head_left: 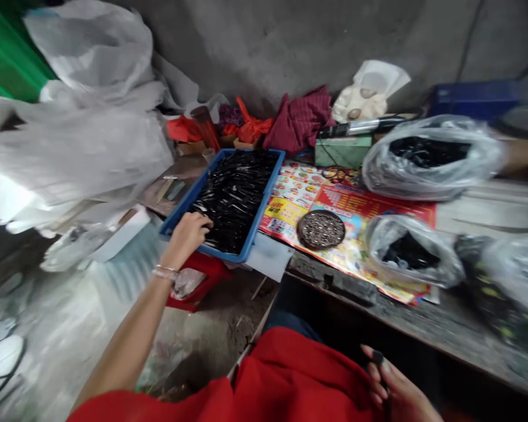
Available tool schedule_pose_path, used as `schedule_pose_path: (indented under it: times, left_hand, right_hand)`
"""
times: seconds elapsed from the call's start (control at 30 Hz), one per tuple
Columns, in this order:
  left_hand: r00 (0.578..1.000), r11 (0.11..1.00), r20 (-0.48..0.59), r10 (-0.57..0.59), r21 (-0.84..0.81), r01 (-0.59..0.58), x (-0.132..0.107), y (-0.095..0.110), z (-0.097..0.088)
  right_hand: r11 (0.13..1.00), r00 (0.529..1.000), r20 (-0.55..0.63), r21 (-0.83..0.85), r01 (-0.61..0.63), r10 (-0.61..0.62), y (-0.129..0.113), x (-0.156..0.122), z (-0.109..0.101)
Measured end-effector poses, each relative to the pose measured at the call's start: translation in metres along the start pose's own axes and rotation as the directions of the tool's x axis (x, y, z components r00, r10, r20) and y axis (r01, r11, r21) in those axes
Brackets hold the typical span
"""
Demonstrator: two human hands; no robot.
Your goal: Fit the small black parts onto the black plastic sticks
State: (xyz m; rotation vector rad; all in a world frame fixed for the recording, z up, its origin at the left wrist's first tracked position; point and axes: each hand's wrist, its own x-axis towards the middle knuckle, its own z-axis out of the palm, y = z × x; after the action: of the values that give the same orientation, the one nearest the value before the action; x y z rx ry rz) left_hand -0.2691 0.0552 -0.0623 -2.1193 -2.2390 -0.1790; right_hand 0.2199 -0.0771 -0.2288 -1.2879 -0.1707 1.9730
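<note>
A blue tray (266,206) on the table is filled with slim, shiny black pieces (235,196). My left hand (188,237) reaches over the tray's near left corner, its fingers curled down at the edge of the pieces. What those fingers hold, if anything, is hidden. At the lower right, close to my red clothing, my right hand (393,384) is closed around a small dark piece (378,357); its black end sticks up between thumb and fingers, and the rest is mostly hidden in the hand.
A round dish (321,229) of small metallic bits sits on a printed colourful sheet (286,217). Clear plastic bags (431,161) holding black parts stand to the right. A green box (343,152) is at the back. White plastic sheeting (79,152) is piled left; a red container (202,293) is below the tray.
</note>
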Motion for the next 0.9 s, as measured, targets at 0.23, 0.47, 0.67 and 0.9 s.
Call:
schedule_pose_path:
  times: [0.23, 0.47, 0.67, 0.9]
  left_hand:
    - [0.99, 0.981, -0.003, 0.138, -0.134, -0.137, 0.017, -0.029, 0.012]
    - [0.993, 0.955, 0.019, 0.117, -0.275, -0.107, 0.024, -0.028, 0.007]
    - [0.998, 0.835, -0.033, -0.046, -0.55, 0.021, 0.018, -0.009, -0.011]
    - [0.966, 0.463, -0.112, -0.233, -0.886, 0.009, 0.004, 0.062, -0.042]
  right_hand:
    - [0.998, 0.999, -0.008, 0.04, 0.049, -0.049, -0.012, -0.006, 0.011]
    - [0.997, 0.999, -0.02, 0.058, 0.042, -0.041, -0.022, -0.013, 0.012]
    - [0.996, 0.998, -0.004, 0.07, 0.055, -0.055, -0.024, -0.013, 0.01]
    - [0.996, 0.996, 0.019, 0.039, 0.085, -0.086, -0.033, -0.013, 0.017]
